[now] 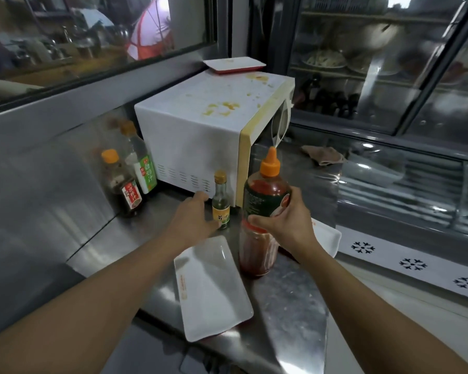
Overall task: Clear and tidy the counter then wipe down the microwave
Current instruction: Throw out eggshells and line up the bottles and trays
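Left arm: bare, reaching forward from lower left, extended.
Left hand [197,214]: palm down, fingers mostly straight, thumb tip touching something small at its right side; no clear grip.
Right arm: bare, reaching in from lower right, wrist bent inward.
Right hand [283,215]: fingers and thumb curled round a tall object, gripping its middle, upright.

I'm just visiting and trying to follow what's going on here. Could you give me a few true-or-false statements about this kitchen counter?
1. The right hand grips the big red sauce bottle. True.
2. The microwave top is spotless. False: it has yellowish stains.
3. The left hand is at the small bottle. True.
4. The white plate sits on the microwave's side vents. False: it lies on the counter.
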Demonstrator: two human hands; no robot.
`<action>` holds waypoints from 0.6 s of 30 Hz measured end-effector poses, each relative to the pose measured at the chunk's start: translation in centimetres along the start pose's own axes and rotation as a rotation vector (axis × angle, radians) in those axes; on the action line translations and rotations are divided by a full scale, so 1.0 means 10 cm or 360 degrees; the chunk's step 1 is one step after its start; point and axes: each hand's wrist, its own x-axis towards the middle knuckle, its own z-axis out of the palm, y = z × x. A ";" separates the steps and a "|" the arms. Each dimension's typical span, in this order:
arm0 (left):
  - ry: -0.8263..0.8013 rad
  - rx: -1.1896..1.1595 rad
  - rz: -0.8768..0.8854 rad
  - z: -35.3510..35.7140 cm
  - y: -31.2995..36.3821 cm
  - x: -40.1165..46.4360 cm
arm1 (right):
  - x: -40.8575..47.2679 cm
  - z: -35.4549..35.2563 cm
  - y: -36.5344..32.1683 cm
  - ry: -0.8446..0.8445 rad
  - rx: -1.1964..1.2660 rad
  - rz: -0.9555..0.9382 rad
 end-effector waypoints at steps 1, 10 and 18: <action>0.0028 -0.0031 0.0003 0.00 0.00 0.07 | 0.02 -0.01 -0.03 0.0026 0.0005 -0.0005; 0.0158 -0.0247 -0.0213 0.24 -0.11 0.76 | 0.22 -0.04 -0.04 0.0180 -0.0020 -0.0069; 0.0327 -0.0176 -0.0111 0.44 -0.10 1.04 | 0.33 -0.02 0.04 0.0196 -0.0018 -0.0071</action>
